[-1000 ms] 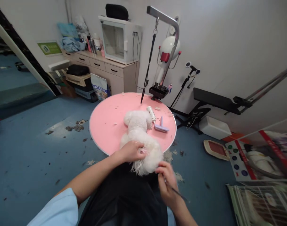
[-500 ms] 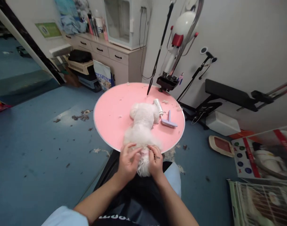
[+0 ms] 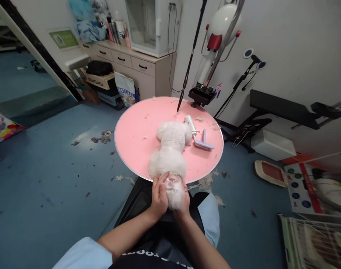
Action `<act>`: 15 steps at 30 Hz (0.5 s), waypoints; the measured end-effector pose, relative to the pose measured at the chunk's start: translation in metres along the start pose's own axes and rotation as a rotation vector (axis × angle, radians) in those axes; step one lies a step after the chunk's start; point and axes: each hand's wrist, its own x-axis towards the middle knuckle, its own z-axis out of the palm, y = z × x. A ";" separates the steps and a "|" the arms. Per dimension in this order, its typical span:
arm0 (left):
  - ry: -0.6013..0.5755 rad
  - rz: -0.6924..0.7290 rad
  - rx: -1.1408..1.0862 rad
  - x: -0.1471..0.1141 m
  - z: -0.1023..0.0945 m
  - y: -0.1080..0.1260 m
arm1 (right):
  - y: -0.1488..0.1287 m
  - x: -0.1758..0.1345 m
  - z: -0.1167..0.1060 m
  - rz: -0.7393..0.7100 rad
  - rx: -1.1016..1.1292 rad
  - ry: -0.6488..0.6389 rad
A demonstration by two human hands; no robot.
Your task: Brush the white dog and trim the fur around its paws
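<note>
A fluffy white dog (image 3: 173, 158) lies on the round pink table (image 3: 133, 130), its near end reaching past the table's front edge. I cannot tell for sure whether that end is the head. My left hand (image 3: 160, 194) cups the left side of this near end, fingers lying along the fur. On the other side my right hand (image 3: 185, 200) presses against it, partly hidden by the fur. Thin metal scissors (image 3: 195, 186) stick out to the right from my right hand. A pinkish patch shows in the fur between my hands.
A white bottle (image 3: 190, 125) and a lilac grooming rake (image 3: 204, 144) lie right of the dog. A black strap (image 3: 184, 82) hangs down to the table's back. Behind stands a drawer cabinet (image 3: 148, 73). Fur clumps (image 3: 103, 138) litter the blue floor.
My hands have closed in around the near end of the dog, the left from loosely spread fingers to a cupped hold. The scissors now point out to the right. The view has shifted slightly.
</note>
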 end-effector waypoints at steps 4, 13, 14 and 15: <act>-0.074 0.109 0.119 0.047 -0.001 0.009 | -0.001 0.027 0.032 -0.029 0.136 -0.095; -0.234 0.276 0.193 0.064 -0.014 -0.014 | -0.038 0.025 -0.025 -0.024 0.064 0.087; -0.262 0.286 0.188 0.063 -0.013 -0.013 | -0.047 0.016 -0.040 0.037 0.067 0.085; -0.287 0.291 0.184 0.062 -0.013 -0.011 | -0.058 0.006 -0.053 0.143 0.097 0.061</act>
